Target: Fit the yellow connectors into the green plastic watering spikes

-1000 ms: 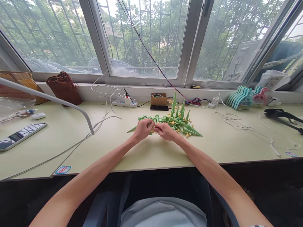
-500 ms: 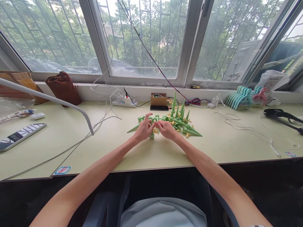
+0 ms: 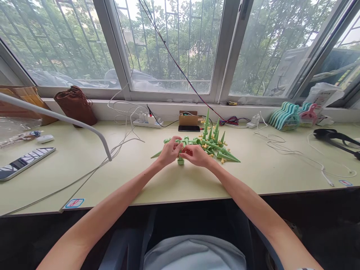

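Nearest: lap in grey cloth (image 3: pixel 194 253), then front edge of pale desk (image 3: pixel 180 189), forearms reaching in over it. Left hand (image 3: pixel 169 153) and right hand (image 3: pixel 197 155) close together, fingers curled inward round a green piece (image 3: pixel 180 161), its wide round end showing below the fingertips, on or just over the desk. Can't tell if either hand clamps it or only touches; the fingers hide most of it. Small yellow part among the fingers, too small to read.

Just beyond and to the right: heap of green spikes (image 3: pixel 229 155) with yellow fittings (image 3: pixel 222 161), some lying, a few standing point up, e.g. upright spike (image 3: pixel 207 122). One more spike tip (image 3: pixel 155 154) pokes out left of the left hand.

Risks, my judgement: piece could roll or tip if fingers slip on its round body; a small fitting could drop if pushed in crooked; too much force could jerk a hand into the heap and topple the standing spikes; pointed tips could prick.

Farther back: black phone (image 3: pixel 189 128) in front of small cardboard box (image 3: pixel 188 119), power strip (image 3: pixel 148 123) with cables left of them, window behind.
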Motion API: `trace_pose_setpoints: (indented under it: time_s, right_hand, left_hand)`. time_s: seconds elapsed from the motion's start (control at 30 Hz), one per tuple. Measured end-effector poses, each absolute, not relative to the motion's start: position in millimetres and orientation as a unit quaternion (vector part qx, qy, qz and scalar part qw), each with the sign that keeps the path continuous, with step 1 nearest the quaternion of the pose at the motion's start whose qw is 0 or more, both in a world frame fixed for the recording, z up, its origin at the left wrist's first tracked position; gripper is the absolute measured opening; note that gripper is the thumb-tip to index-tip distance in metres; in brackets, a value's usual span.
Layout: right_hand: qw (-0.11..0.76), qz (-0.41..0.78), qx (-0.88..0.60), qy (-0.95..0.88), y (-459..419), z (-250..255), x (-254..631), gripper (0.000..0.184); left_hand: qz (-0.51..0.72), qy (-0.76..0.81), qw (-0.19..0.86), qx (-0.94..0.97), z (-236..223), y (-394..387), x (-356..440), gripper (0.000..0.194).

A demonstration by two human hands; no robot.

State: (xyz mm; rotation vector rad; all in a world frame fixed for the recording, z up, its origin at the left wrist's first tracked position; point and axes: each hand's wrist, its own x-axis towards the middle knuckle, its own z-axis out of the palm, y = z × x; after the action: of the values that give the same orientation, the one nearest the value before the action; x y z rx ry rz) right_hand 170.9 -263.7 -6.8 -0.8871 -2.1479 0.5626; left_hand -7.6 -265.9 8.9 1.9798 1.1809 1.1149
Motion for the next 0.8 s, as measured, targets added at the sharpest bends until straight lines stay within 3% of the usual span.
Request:
trace_pose_setpoints:
  time_s: [0.37, 0.57, 0.67, 0.8]
  right_hand:
    - [0.350, 0.189, -0.371, -0.839, -267.1, -5.2, 169.5, 0.018]
    - [0.367, 0.181, -0.376, -0.831, -265.5, -10.0, 168.7, 0.033]
    - [0.396, 0.167, -0.381, -0.819, -263.9, -8.0, 169.4, 0.037]
    - [0.498, 0.114, -0.429, -0.745, -256.7, -2.5, 177.0, 0.045]
  left_hand:
    - [0.405, 0.410, 0.226, 0.785, 5.8, -269.7, -7.2, 0.033]
    - [0.447, 0.402, 0.256, 0.757, 7.4, -267.8, -5.5, 0.042]
    - [0.462, 0.428, 0.237, 0.739, 8.3, -265.2, -6.4, 0.044]
    - [0.475, 0.451, 0.200, 0.729, 6.7, -261.4, -8.5, 0.038]
